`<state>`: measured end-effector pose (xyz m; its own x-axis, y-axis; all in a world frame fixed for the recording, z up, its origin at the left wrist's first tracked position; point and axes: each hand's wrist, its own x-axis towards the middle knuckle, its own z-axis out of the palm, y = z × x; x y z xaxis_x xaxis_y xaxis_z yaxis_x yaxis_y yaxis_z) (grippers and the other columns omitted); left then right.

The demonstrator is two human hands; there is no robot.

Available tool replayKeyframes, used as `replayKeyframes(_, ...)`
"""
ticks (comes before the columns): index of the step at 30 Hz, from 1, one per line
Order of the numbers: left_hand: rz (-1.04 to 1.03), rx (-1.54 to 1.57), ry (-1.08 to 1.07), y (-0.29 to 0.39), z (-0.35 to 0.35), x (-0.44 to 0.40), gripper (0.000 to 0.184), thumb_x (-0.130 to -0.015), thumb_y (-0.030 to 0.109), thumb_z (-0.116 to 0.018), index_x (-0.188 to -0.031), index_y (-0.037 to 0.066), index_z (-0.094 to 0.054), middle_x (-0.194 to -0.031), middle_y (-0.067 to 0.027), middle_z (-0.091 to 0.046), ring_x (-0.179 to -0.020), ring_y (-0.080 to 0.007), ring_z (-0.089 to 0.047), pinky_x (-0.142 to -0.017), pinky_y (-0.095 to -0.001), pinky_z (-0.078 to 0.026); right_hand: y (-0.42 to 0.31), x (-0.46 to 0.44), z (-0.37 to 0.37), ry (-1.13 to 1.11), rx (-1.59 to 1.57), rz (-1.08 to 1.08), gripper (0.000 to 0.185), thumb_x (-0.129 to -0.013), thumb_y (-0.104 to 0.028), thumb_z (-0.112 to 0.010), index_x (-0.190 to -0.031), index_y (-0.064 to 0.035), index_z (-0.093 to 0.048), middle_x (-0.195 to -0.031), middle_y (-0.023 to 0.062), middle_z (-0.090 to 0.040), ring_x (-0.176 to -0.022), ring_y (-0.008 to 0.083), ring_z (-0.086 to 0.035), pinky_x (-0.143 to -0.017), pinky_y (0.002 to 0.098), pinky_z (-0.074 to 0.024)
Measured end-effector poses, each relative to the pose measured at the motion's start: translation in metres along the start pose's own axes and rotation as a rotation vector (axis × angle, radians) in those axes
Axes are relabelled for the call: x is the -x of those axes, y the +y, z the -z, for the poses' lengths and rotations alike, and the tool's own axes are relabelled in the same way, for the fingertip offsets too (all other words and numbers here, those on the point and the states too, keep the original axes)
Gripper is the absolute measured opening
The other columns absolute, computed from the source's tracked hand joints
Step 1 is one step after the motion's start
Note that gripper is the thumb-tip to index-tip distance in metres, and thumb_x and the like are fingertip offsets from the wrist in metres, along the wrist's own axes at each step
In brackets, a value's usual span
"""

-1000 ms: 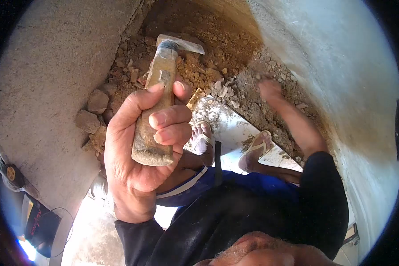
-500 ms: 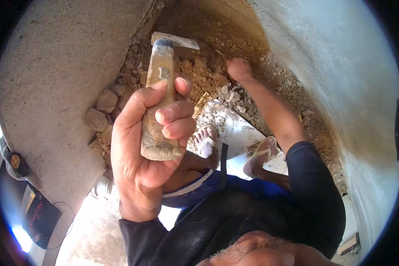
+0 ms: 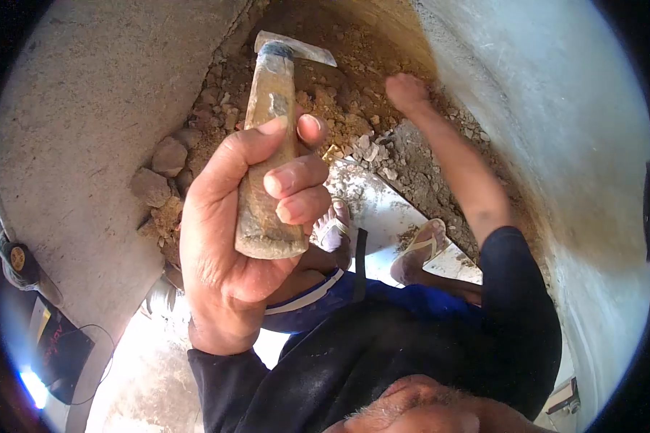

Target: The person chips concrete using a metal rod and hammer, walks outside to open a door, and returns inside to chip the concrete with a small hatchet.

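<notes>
My left hand [image 3: 231, 209] is wrapped round the wooden handle of a hammer [image 3: 267, 108], held up close to the camera. Its narrow metal head points to the right, with a dark binding below it. Beyond the hammer lies a heap of broken soil and rubble [image 3: 339, 108]. My right hand [image 3: 408, 94] is closed in a fist over the far right part of the heap, near the wall. Whatever its fingers hold, if anything, is hidden from this angle.
Curved concrete walls stand at left [image 3: 115, 108] and right [image 3: 549, 108]. Large stones [image 3: 159, 169] rest by the left wall. A dusty white board [image 3: 383, 202] lies between my sandalled feet [image 3: 419, 256]. At far left are a dark case [image 3: 65, 361] and a cable.
My right hand has moved a little up and right over the rubble, and a thin tip beside it no longer shows. The hammer has shifted slightly up and right.
</notes>
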<state>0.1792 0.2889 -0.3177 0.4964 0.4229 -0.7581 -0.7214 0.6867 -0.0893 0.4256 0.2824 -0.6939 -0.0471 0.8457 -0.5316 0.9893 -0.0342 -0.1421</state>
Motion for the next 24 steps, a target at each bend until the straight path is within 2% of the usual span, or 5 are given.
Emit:
replayKeyframes(8, 0.050, 0.095, 0.075, 0.003, 0.008, 0.000, 0.028, -0.096, 0.013, -0.045, -0.114, -0.007, -0.038, -0.073, -0.0064, -0.046, -0.061, -0.0114, -0.047, -0.053, -0.0252, -0.045, 0.065, 0.079, -0.045, -0.318, 0.061, -0.082, 0.031, -0.087, -0.018, -0.047, -0.101, -0.0019, -0.070, -0.110, 0.0194, -0.067, -0.102, 0.0360, -0.065, -0.084, 0.0485, -0.0527)
replayKeyframes(9, 0.072, 0.120, 0.072, 0.004, 0.008, 0.000, 0.028, -0.096, 0.012, -0.045, -0.115, -0.007, -0.038, -0.073, -0.0065, -0.046, -0.061, -0.0114, -0.047, -0.053, -0.0251, -0.045, 0.078, 0.098, -0.047, -0.464, -0.050, -0.340, 0.034, -0.088, -0.021, -0.046, -0.108, -0.0039, -0.069, -0.113, 0.0186, -0.066, -0.103, 0.0347, -0.065, -0.085, 0.0463, -0.0525)
replayKeyframes(13, 0.057, 0.033, 0.079, 0.006, 0.005, -0.009, 0.032, -0.095, 0.010, -0.046, -0.122, -0.004, -0.036, -0.084, -0.0096, -0.051, -0.062, -0.0093, -0.046, -0.051, -0.0234, -0.045, 0.134, 0.182, -0.072, -0.694, 0.389, -0.073, 0.031, -0.088, -0.020, -0.050, -0.108, -0.0053, -0.069, -0.110, 0.0186, -0.067, -0.098, 0.0337, -0.067, -0.080, 0.0462, -0.0541)
replayKeyframes(17, -0.126, -0.707, 0.190, -0.003, 0.012, -0.035, 0.038, -0.092, 0.008, -0.052, -0.126, 0.000, -0.038, -0.097, -0.0112, -0.056, -0.060, -0.0070, -0.045, -0.048, -0.0211, -0.043, 0.113, 0.242, -0.028, -0.440, 0.183, 0.005, 0.028, -0.091, -0.015, -0.049, -0.109, -0.0082, -0.069, -0.091, 0.0188, -0.069, -0.085, 0.0349, -0.068, -0.073, 0.0496, -0.0541)
replayKeyframes(24, -0.225, -1.968, 0.137, 0.020, 0.080, -0.206, 0.029, -0.083, 0.020, -0.062, -0.103, -0.001, -0.057, -0.074, -0.0092, -0.061, -0.056, -0.0178, -0.057, -0.048, -0.0342, -0.046, 0.064, 0.366, 0.158, -0.410, -0.325, -0.036, 0.032, -0.090, -0.012, -0.055, -0.121, -0.0106, -0.063, -0.085, 0.0206, -0.066, -0.079, 0.0401, -0.064, -0.071, 0.0477, -0.0503)
